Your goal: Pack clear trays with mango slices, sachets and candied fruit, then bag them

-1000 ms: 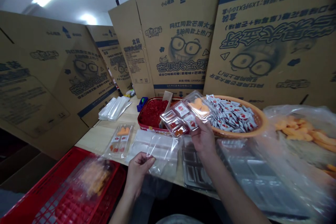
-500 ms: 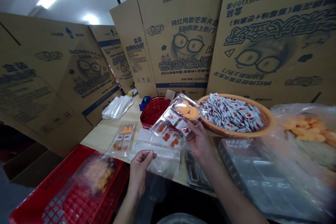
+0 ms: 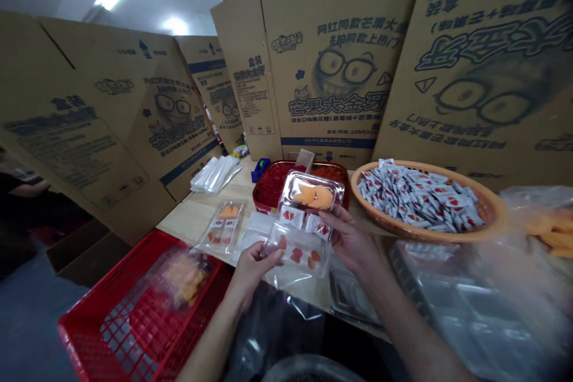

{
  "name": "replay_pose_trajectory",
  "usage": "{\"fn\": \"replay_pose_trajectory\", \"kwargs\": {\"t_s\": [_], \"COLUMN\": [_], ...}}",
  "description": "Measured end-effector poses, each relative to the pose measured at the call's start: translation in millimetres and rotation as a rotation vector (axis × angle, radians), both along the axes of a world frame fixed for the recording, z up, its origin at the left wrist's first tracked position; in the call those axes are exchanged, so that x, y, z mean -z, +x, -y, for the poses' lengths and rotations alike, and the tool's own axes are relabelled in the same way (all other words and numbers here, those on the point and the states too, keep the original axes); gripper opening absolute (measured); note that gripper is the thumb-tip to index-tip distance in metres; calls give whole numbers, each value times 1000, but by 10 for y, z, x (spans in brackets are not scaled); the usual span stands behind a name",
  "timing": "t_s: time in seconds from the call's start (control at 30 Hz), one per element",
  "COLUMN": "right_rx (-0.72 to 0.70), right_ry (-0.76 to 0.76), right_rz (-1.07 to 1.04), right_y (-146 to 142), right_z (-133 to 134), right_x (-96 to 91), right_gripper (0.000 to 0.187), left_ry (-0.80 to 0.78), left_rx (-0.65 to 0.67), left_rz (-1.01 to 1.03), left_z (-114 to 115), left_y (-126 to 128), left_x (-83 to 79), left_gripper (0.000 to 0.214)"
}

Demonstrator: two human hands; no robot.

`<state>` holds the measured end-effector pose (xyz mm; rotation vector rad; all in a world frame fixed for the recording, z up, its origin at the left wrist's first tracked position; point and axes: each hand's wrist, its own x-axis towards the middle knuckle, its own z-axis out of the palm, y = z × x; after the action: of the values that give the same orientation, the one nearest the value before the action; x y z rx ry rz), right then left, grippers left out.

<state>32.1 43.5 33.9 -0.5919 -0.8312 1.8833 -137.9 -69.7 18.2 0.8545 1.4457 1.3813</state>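
Note:
My right hand [image 3: 351,236] grips the right side of a clear plastic tray [image 3: 287,184], tilted over the front of the table. In it lie orange candies [image 3: 313,196] at the top, two white sachets [image 3: 290,216] in the middle and red pieces [image 3: 296,255] below. A clear plastic bag [image 3: 286,279] is pinched between thumb and fingers of my left hand [image 3: 253,268]. Its film covers the tray's lower end; how far the tray sits inside is hard to tell. A filled, bagged tray [image 3: 209,243] lies to the left.
An orange basket of sachets [image 3: 492,209] stands right, behind empty trays [image 3: 452,292]. Red tubs [image 3: 256,188] of pieces sit behind my hands. Flat bags [image 3: 217,174] and a blue tape dispenser [image 3: 259,171] lie left. A red crate [image 3: 85,316] stands lower left; cardboard boxes [image 3: 349,119] wall the back.
The tray has come down and turned more upright, its lower end now meeting the bag. My left hand has moved up to the tray's lower left corner. The view has shifted left.

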Motion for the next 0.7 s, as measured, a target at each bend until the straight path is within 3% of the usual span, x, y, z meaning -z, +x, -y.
{"fn": "replay_pose_trajectory", "kwargs": {"t_s": [0.13,0.27,0.43,0.5,0.6,0.7], "right_rx": [-41,-154,103,85,-44,-94], "right_ry": [-7,12,182,263,427,626], "right_rz": [66,143,168,272,485,633], "right_y": [-43,-91,-154,-180,-216,-255], "right_z": [38,74,-26,-60,-47,13], "right_x": [7,13,-12,-19,-8,19], "right_gripper": [28,34,76,68,38,35], "left_ry": [-22,47,45,43,61,56], "left_rx": [-7,-34,-50,-67,-105,-135], "left_rz": [145,294,370,386,417,438], "left_z": [-51,-97,-80,-69,-64,-58], "left_y": [-38,-54,-71,-73,-87,-122], "left_x": [-99,-92,9,45,75,90], "left_gripper": [33,32,34,35,40,48]}}
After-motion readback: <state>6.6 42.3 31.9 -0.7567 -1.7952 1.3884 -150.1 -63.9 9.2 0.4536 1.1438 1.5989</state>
